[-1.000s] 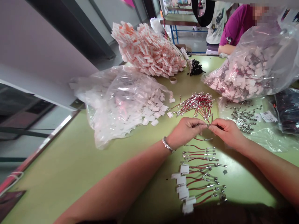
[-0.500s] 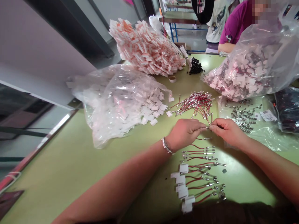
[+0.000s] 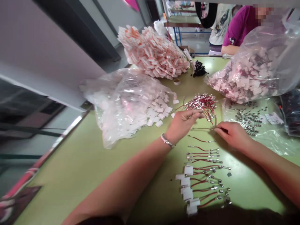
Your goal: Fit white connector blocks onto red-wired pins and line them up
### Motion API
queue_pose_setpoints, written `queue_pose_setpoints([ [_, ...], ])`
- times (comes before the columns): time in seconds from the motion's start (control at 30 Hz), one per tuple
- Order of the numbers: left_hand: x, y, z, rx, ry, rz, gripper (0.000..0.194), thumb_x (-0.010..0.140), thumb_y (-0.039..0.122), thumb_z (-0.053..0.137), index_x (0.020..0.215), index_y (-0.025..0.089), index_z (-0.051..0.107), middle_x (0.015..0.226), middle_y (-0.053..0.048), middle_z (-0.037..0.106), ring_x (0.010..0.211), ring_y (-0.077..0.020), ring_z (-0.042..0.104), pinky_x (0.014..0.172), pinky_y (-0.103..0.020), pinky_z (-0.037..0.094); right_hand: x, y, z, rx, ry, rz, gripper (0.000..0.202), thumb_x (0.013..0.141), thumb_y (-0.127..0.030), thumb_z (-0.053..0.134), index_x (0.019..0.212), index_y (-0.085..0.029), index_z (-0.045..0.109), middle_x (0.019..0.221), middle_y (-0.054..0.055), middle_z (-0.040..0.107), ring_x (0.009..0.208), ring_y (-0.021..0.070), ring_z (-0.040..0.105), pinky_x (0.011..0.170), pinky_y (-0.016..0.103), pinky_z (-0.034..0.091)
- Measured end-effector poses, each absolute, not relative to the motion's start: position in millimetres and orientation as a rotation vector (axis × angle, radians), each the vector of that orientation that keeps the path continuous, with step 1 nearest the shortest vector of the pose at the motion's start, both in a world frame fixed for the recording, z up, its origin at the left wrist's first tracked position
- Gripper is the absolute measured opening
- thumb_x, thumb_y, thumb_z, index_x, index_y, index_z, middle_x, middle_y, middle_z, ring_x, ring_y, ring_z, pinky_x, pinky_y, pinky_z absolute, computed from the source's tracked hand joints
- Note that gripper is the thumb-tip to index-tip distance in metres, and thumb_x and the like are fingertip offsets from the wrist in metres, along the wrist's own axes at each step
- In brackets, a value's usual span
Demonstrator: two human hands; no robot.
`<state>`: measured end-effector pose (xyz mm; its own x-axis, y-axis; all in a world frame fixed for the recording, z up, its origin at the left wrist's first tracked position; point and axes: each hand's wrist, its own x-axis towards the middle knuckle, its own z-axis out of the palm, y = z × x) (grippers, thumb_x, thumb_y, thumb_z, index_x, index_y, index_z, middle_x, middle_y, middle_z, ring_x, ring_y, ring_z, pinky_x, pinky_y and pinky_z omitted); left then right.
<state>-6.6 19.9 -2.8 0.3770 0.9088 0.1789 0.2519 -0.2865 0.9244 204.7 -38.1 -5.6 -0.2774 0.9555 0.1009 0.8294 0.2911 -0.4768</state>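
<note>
My left hand [image 3: 184, 123], a bracelet at its wrist, is at the near left side of a pile of red wires with metal terminals [image 3: 202, 104]. Its thumb and fingers are pinched together; what is between them is too small to name. My right hand [image 3: 228, 131] pinches the end of a red wire [image 3: 203, 128] just below the pile. Nearer to me lies a column of separate red wires [image 3: 199, 148] with metal ends. The lower ones carry white housings [image 3: 187, 193] at their left ends.
Bags of white housings [image 3: 131, 106] and of wired white pieces [image 3: 250, 72] flank the pile. Metal parts [image 3: 249, 118] lie on plastic at right. Behind are a pink-white bundle [image 3: 154, 54], black-tipped wires [image 3: 199, 68] and a tape roll [image 3: 177, 81]. Across the table sits a person [image 3: 239, 29].
My left hand has moved away from my right hand, up and left to the wire pile. My right hand has stayed beside the pile. The whole view has shifted slightly.
</note>
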Motion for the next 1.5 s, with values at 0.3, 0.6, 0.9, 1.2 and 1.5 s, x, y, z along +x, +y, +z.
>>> queue_pose_setpoints([
  [0.3,-1,17,0,1.711,1.017,0.790,0.035,0.089,0.033,0.052,0.116,0.016,0.066,0.077,-0.004,0.072,0.062,-0.0096,0.059,0.061,-0.023,0.052,206,-34,16,-1.623,-2.155,0.332,0.037,0.090,-0.042,0.048,0.061,-0.021,0.060,0.050,-0.001,0.053,0.044,0.0113,0.040,0.048,0.028,0.030],
  [0.6,10,5,4,2.044,0.778,0.618,0.063,0.081,0.011,0.050,0.143,0.013,0.037,0.093,-0.006,0.070,0.081,-0.0152,0.061,0.081,-0.032,0.049,178,-35,13,-1.283,-2.012,0.421,0.013,0.086,-0.025,0.054,0.088,-0.021,0.066,0.077,0.002,0.067,0.069,0.0140,0.058,0.065,0.028,0.044],
  [0.9,-4,23,4,1.270,0.902,0.955,0.030,0.093,0.030,0.049,0.116,0.015,0.061,0.098,-0.009,0.070,0.082,-0.0128,0.064,0.075,-0.025,0.052,197,-31,14,-1.419,-1.555,0.422,0.011,0.082,-0.026,0.059,0.075,-0.019,0.063,0.063,-0.002,0.062,0.055,0.0110,0.053,0.054,0.025,0.042],
  [1.2,9,8,22,0.685,0.821,0.744,0.023,0.096,0.017,0.039,0.091,0.010,0.060,0.074,-0.010,0.067,0.064,-0.0136,0.063,0.066,-0.028,0.055,182,-47,4,-0.838,-2.237,-0.501,0.012,0.086,-0.014,0.054,0.082,-0.015,0.065,0.070,0.002,0.064,0.065,0.0138,0.051,0.056,0.027,0.042],
  [1.5,2,13,16,0.886,0.880,0.881,0.016,0.089,0.024,0.055,0.077,0.013,0.060,0.055,0.005,0.043,0.042,-0.0032,0.033,0.037,-0.013,0.022,239,1,3,-1.739,-2.103,-0.273,0.027,0.092,-0.026,0.044,0.089,-0.017,0.069,0.087,0.008,0.063,0.083,0.0200,0.054,0.071,0.031,0.042],
])
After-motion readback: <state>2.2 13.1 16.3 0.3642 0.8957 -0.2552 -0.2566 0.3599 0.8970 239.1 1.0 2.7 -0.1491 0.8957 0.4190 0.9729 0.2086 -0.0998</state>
